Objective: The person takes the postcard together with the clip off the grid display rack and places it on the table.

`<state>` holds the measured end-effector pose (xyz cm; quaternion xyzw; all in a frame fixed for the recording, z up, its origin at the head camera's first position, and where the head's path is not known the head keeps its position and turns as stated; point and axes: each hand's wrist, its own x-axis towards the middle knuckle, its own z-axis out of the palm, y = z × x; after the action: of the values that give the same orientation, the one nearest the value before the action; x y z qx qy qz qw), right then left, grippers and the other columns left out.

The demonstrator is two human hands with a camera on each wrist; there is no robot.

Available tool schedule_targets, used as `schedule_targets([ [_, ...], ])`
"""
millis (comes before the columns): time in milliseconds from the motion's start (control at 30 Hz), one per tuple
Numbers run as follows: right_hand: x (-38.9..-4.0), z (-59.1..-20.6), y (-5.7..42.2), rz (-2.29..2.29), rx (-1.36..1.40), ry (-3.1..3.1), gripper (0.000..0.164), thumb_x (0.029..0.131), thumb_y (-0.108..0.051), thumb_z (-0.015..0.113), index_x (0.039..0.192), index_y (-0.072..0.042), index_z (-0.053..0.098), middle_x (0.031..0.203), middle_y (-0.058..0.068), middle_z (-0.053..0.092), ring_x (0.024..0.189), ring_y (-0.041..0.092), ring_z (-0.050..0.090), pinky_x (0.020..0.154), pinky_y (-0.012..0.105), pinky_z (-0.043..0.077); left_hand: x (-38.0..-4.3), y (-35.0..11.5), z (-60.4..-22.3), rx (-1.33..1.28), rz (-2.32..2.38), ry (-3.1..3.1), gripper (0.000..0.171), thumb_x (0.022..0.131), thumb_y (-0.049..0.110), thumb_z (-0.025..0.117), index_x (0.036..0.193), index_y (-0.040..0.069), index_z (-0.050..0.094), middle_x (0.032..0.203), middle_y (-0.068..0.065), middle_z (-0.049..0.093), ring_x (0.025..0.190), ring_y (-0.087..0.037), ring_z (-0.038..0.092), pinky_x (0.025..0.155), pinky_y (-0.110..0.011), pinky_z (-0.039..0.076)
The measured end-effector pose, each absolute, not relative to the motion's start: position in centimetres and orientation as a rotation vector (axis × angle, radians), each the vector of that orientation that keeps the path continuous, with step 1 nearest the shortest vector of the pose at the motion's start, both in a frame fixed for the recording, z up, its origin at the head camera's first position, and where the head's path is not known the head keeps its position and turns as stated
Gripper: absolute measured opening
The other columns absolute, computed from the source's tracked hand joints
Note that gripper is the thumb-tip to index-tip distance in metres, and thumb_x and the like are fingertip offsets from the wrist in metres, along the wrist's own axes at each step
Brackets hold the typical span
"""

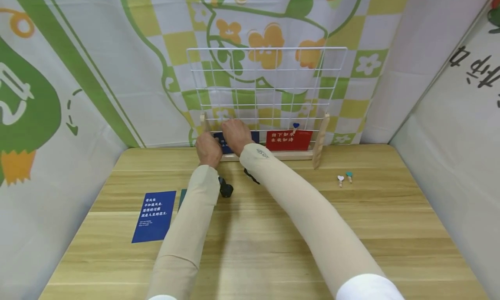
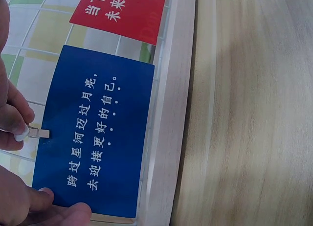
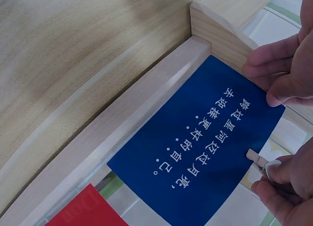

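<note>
A blue card [image 2: 124, 138] with white writing stands against the white wire grid [image 1: 297, 88], its lower edge by the wooden base bar [image 3: 100, 121]. My left hand [image 1: 208, 150] pinches the card's left end between thumb and fingers. At the card's top edge, my right hand [image 1: 236, 136] pinches a small wooden clothespin [image 3: 257, 160] with a white end. The clothespin's tip lies over the card's edge. To the right, a red card [image 1: 289, 140] hangs on the grid under a clothespin with a blue heart [image 1: 296, 126].
Two small clothespins, one with a white heart [image 1: 340, 178] and one with a teal heart [image 1: 349, 175], lie on the table at right. Another blue card [image 1: 154, 216] lies at left, beside a green card [image 1: 182, 196] partly covered by the left sleeve. Patterned cloth hangs behind the grid.
</note>
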<state>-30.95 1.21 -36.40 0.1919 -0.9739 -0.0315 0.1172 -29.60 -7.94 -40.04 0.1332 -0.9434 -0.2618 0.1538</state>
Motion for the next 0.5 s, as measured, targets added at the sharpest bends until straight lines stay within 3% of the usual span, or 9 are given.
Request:
schedule_targets([
  [500, -31.03, -36.43, 1.26, -0.069, 0.559, -2.820, 0.025, 0.094, -0.007, 0.046, 0.091, -0.013, 0.070, 0.091, 0.002, 0.071, 0.080, 0.017, 0.067, 0.063, 0.027, 0.055, -29.55, -8.41, -40.45, 0.354, -0.805, -2.611, 0.016, 0.082, 0.006, 0.061, 0.070, 0.006, 0.071, 0.079, -0.013, 0.071, 0.081, -0.035, 0.066, 0.069, -0.044, 0.052],
])
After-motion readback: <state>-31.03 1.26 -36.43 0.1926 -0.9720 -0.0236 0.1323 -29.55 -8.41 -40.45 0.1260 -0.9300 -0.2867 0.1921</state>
